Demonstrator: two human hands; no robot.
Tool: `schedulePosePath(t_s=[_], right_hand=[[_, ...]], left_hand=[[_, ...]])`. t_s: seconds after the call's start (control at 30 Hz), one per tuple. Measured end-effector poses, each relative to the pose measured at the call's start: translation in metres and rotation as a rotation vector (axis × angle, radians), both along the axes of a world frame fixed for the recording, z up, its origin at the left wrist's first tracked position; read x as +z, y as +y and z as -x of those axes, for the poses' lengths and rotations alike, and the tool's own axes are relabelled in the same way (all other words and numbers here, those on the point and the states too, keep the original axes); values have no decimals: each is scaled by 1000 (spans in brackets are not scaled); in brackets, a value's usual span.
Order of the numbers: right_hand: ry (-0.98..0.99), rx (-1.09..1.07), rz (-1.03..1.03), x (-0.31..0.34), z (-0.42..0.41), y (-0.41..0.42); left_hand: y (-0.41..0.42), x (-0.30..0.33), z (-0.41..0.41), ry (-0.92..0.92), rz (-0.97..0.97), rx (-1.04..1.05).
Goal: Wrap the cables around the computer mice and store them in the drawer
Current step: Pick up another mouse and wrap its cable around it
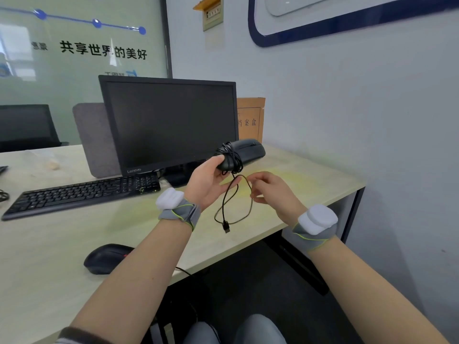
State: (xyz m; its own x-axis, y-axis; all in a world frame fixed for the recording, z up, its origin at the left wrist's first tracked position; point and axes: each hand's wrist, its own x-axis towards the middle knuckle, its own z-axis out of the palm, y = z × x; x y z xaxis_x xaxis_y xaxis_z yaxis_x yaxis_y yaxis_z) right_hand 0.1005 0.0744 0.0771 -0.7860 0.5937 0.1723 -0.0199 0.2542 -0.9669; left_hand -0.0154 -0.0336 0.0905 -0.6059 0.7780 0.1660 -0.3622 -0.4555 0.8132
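We see two bare arms reaching out over a pale tabletop. Each wrist has a grey band with a white pad on it.

The left hand holds a black mouse up in the air, above the tabletop and in front of the monitor. The thumb curls onto the back end of the mouse, and the other fingers reach out under it. Part of the cable is already wound in loops around the back of the mouse. The rest of the cable hangs down in a long loose loop between the two hands. Its plug dangles at the bottom, just above the tabletop edge.

The right hand is just beside the left one. Its fingers are curled in, and the fingertips pinch the loose cable near the top of the loop.

A second black mouse lies on the tabletop near us, close to the left arm. Its own cable runs off over the tabletop edge.

A black keyboard lies in front of the dark monitor. A brown box with writing stands behind the monitor, against the wall. A grey screen panel stands on the left side of the monitor. We cannot see the drawer.
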Motion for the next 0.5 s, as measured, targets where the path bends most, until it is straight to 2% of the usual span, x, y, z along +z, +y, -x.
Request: schedulePosePath(t_s=[0.07,0.13,0.37,0.5], right_hand=[[30,-140,-77,-1,4,3],[90,-156,-153,2,8,3],[-37,172,-176,9,12,4],[-136,330,-50,5,12,5]], left_hand=[[-4,1,-1,-78,-35,-98],[-5,1,-4,-71,-34,-157],[-12,11,-1,106,125,-222],[-12,12,-6,162,198,-280]])
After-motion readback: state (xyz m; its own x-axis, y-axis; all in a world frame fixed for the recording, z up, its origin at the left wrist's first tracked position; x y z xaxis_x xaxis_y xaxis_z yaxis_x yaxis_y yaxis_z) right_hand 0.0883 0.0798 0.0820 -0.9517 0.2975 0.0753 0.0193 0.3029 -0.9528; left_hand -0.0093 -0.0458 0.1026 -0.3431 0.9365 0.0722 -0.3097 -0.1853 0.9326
